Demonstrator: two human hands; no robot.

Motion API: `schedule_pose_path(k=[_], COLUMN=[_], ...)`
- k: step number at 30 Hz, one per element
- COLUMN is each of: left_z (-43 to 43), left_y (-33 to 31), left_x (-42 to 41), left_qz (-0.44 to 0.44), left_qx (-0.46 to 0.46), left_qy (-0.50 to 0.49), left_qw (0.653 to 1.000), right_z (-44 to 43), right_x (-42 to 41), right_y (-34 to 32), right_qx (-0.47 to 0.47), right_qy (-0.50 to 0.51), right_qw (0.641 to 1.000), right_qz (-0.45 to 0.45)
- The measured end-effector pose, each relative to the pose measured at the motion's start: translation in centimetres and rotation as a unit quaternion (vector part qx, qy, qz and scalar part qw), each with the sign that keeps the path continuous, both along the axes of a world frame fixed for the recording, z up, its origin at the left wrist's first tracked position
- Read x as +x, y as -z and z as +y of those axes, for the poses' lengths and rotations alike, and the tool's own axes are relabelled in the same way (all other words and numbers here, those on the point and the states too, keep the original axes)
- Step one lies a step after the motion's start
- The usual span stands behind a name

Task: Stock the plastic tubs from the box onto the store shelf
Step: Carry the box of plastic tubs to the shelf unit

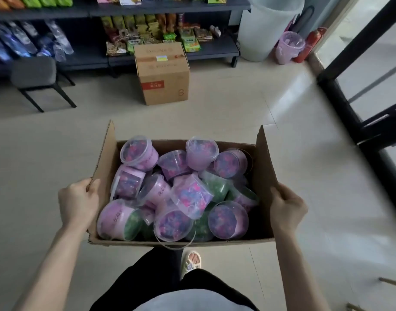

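An open cardboard box (263, 176) is carried in front of me above the floor. It is heaped with several clear plastic tubs (181, 189), most with pink-purple contents and a few green, lying at all angles. My left hand (79, 200) grips the box's left wall, thumb over the flap edge. On the other side, my right hand (286, 206) grips the right wall. The dark store shelf (161, 7) stands ahead along the far wall, holding snack packets and blue bags.
A closed cardboard box (163, 75) stands on the floor before the shelf. A grey stool (35, 74) is at left. A white bin (268, 28), a pink bin (290, 47) and a red extinguisher (310, 44) stand at the back right; a black door frame (349, 104) runs along the right.
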State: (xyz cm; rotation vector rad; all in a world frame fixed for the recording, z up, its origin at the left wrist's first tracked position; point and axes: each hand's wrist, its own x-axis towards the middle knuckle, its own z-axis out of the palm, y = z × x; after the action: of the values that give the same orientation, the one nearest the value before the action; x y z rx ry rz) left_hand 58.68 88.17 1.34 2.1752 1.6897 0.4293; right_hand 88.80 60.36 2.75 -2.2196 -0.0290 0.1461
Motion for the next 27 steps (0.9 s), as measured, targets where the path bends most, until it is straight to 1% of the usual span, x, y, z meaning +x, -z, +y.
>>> schedule_pose_path(k=[4, 7, 17, 19, 23, 27], left_z=[6.9, 13.1, 33.0, 37.2, 44.8, 51.8], left_y=[1.5, 1.9, 0.4, 0.7, 1.2, 0.4], left_x=[4.3, 8.0, 18.6, 20.9, 25.6, 30.0], left_qz=[-0.008, -0.010, 0.002, 0.000, -0.011, -0.012], left_qx=[-0.014, -0.021, 0.025, 0.032, 0.016, 0.025], left_qy=[-0.029, -0.042, -0.037, -0.051, -0.082, -0.105], left_qw=[0.999, 0.999, 0.999, 0.998, 0.996, 0.994], right_z=[9.2, 15.8, 37.3, 41.8, 50.7, 58.9], right_x=[6.0, 9.8, 22.4, 25.4, 31.0, 35.9], right_y=[0.8, 0.9, -0.2, 0.4, 1.7, 1.8], right_qx=[-0.015, -0.013, 0.009, 0.015, 0.027, 0.023], right_qy=[-0.027, -0.028, -0.053, -0.060, -0.080, -0.099], right_qw=[0.999, 0.999, 0.998, 0.998, 0.996, 0.995], right_qz=[-0.018, -0.010, -0.020, -0.019, -0.006, -0.004])
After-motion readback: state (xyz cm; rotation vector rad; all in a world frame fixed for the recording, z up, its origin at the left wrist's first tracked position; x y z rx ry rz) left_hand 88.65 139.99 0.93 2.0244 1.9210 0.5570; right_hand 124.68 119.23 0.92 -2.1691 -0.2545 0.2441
